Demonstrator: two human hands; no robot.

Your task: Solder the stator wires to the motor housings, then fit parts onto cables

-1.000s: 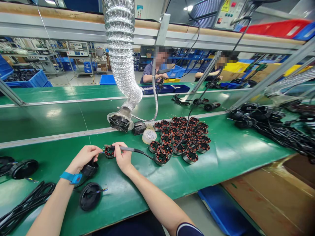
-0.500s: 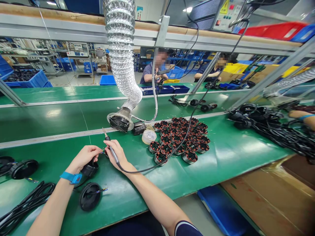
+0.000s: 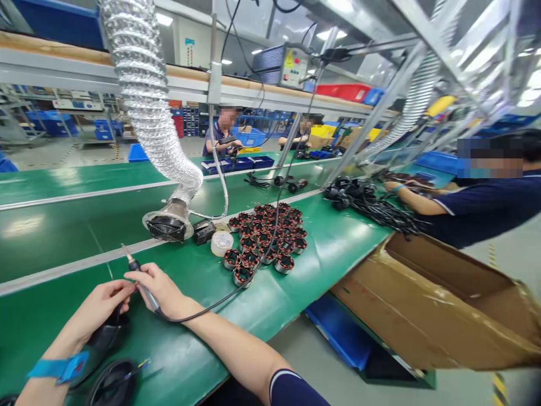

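Note:
My right hand holds a soldering iron between thumb and palm, its bare tip pointing up and away to the left. The thumb and forefinger of my left hand are pinched on thin wires, whose ends are mostly hidden where both hands' fingertips meet. Below the left hand lies a black round housing with a dark cable rising from it into the grip. Nearer to me is another black housing with coloured wire ends sticking out.
Several copper-wound stators stand grouped on the green bench, beside a tape roll. The fume duct hangs at the back. Black cables are piled to the right, near a co-worker and an open cardboard box.
My view has swung to the right, bringing a co-worker and the cardboard box into sight. The soldering iron went from pointing left to pointing upward, and my right fingers moved to my left fingertips.

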